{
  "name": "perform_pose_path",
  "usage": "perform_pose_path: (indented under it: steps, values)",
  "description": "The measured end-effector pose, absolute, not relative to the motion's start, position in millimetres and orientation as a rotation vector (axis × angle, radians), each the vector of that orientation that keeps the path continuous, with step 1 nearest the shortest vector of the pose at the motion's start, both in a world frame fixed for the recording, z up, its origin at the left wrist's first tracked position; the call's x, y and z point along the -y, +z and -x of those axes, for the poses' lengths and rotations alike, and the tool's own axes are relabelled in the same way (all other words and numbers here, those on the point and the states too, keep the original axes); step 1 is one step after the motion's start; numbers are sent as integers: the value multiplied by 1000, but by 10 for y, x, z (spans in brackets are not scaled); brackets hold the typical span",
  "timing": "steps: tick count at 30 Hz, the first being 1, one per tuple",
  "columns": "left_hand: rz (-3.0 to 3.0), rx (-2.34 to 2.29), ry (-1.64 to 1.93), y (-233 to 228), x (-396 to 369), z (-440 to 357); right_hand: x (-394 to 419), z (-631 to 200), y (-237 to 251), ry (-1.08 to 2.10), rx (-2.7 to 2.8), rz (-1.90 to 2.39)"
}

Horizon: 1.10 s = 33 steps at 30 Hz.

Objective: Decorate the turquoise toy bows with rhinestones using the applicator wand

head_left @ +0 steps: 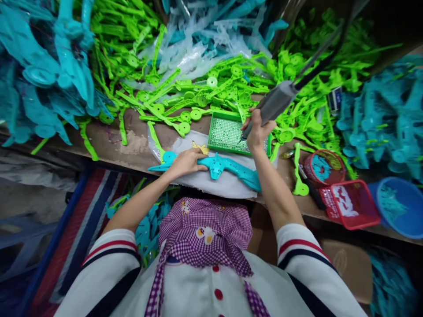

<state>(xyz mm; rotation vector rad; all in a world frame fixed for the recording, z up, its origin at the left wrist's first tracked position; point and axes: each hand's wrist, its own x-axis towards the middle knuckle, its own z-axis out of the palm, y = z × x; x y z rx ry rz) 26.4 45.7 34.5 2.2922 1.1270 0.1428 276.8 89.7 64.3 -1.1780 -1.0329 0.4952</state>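
Teal plastic toy piece (228, 169) lies on a white sheet (218, 185) at the workbench edge, pinned flat under the left hand (187, 162). Right hand (257, 132) grips a grey electric screwdriver (272, 105), tip over a green screw tray (228, 134). Heaps of green parts (205, 88) crowd behind; red baskets (350, 204) sit right.

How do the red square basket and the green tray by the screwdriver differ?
The red square basket has tall mesh walls, while the green tray is shallow and flat. The red square basket sits near the bench edge on the person's right and holds white pieces; the green tray lies farther back among green plastic parts, its floor dotted. The right hand holds the electric screwdriver over the green tray; nothing touches the red square basket. Both are plastic and rectangular.
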Motion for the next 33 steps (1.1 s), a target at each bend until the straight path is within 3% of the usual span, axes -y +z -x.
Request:
perform_pose_path:
  steps: [16,24,28,33]
  values:
    - [-2317,-1089,166,235,-474,-234,-919,-2801,446,573,951,1189]
    - [-2295,-1107,174,276,-459,-235,-622,-2851,867,464,907,1109]
    - [-2285,-1099,174,292,-450,-236,-185,-2700,1005,636,887,1018]
    - [-2301,-1095,161,301,-458,-244,-49,-2555,848,741,913,995]
